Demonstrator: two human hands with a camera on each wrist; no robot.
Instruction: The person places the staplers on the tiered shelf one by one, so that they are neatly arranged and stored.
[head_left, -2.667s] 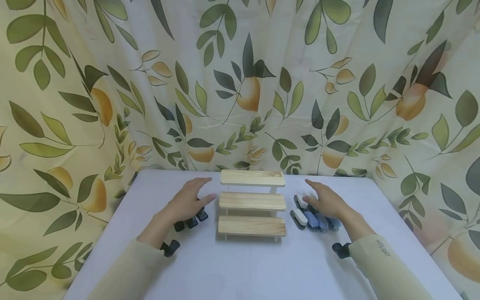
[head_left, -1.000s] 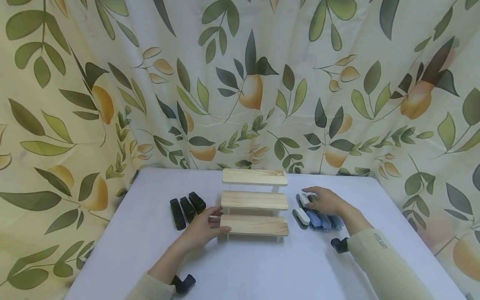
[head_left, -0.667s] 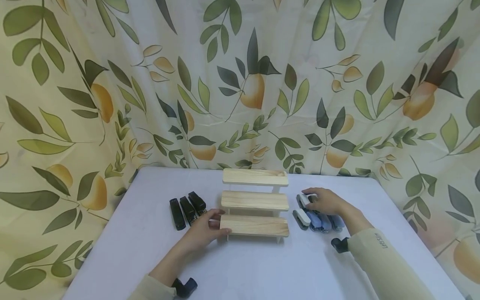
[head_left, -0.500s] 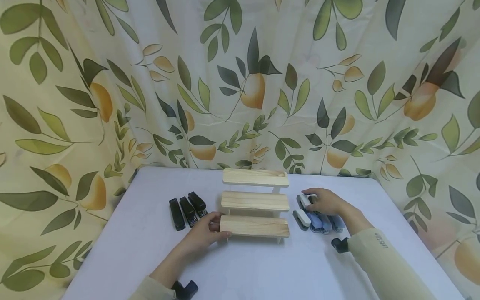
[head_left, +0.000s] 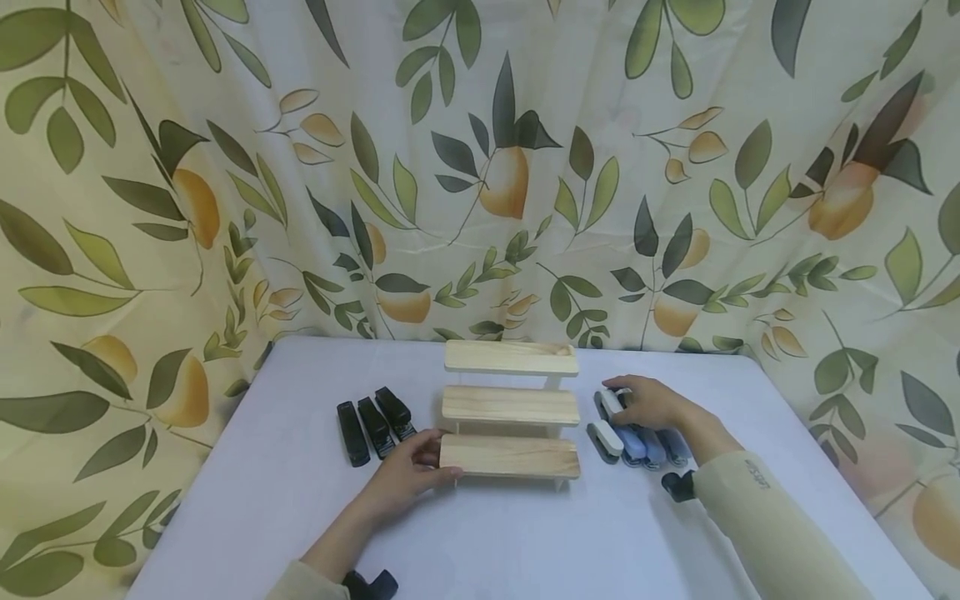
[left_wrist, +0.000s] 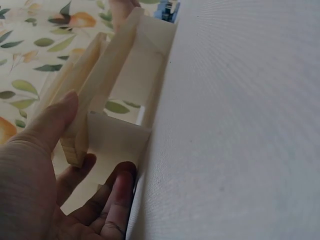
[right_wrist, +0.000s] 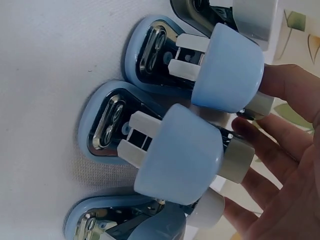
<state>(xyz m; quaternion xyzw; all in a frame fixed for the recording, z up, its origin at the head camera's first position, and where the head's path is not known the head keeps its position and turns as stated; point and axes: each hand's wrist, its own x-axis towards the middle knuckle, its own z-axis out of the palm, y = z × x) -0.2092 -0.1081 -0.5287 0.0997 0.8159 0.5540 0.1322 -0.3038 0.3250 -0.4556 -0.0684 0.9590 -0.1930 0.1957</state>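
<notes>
A three-tier wooden display stand stands mid-table, its pale steps on white supports. My left hand grips the left end of its lowest step; in the left wrist view the thumb lies on the plank and the fingers reach under it, beside the white support. My right hand curls over the staplers on the right. In the right wrist view, its thumb and fingers close around a white-ended stapler behind the front row. Blue staplers stand beside it, the hand covering part of the group.
Several black staplers lie side by side to the left of the stand. A white stapler sits at the near left of the right-hand group. Behind the white-covered table hangs a curtain with leaves and fruit.
My left hand has come from above the black staplers to the lowest step's left end and takes hold there. My right hand has lowered onto the staplers and then stays still.
</notes>
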